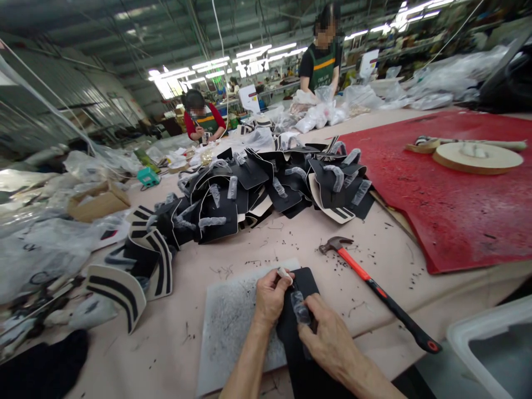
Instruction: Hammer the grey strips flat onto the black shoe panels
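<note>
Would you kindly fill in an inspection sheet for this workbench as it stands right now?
Surface: beige table strewn with small dark scraps; grey cutting pad under the work.
Job's things: black flat piece on the pad, with a clear plastic strip on it.
Clutter: heap of black pieces; striped pieces; hammer with a red-and-black handle; red mat; cardboard box; plastic bags.
Grips: left hand pinches a small white tool; right hand presses the strip.
Cables: thin lines hang overhead.
Surroundings: factory hall; two other people work at the far end.
</note>
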`<action>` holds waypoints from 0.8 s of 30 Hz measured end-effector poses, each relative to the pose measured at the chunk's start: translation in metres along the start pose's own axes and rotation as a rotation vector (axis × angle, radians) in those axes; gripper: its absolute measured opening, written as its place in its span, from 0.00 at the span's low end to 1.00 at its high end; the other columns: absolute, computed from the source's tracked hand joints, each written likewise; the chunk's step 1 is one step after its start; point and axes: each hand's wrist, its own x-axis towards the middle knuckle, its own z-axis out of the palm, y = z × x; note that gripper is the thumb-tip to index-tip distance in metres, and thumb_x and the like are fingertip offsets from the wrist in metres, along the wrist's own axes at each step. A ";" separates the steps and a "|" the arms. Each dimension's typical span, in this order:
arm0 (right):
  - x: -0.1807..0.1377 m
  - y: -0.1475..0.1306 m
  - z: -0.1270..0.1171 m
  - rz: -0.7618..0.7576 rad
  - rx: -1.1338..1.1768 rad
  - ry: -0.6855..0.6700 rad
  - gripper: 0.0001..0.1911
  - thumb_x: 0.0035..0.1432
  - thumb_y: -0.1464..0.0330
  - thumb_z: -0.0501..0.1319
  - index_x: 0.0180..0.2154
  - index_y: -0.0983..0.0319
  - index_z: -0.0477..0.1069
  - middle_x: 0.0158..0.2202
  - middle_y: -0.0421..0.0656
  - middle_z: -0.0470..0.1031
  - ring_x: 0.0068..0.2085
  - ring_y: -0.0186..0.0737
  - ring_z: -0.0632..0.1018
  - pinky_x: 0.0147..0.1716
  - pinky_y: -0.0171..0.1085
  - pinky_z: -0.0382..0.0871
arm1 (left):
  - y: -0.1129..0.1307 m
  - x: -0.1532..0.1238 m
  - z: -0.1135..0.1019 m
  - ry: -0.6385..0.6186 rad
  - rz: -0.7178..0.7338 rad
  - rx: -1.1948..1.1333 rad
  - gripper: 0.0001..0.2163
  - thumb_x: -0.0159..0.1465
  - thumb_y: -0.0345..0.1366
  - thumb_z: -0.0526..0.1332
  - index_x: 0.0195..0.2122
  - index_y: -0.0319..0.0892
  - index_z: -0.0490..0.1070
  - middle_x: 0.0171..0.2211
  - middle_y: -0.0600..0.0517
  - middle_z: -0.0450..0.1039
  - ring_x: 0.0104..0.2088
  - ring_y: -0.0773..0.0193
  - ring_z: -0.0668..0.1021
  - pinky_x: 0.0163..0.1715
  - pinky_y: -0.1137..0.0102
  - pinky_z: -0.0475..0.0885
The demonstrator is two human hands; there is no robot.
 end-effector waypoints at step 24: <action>0.010 0.049 -0.060 -0.002 -0.033 0.186 0.18 0.64 0.58 0.54 0.50 0.61 0.68 0.46 0.48 0.72 0.43 0.45 0.74 0.44 0.42 0.68 | -0.001 -0.006 0.008 -0.036 0.262 0.364 0.08 0.66 0.34 0.59 0.37 0.43 0.79 0.35 0.50 0.82 0.35 0.61 0.81 0.40 0.71 0.73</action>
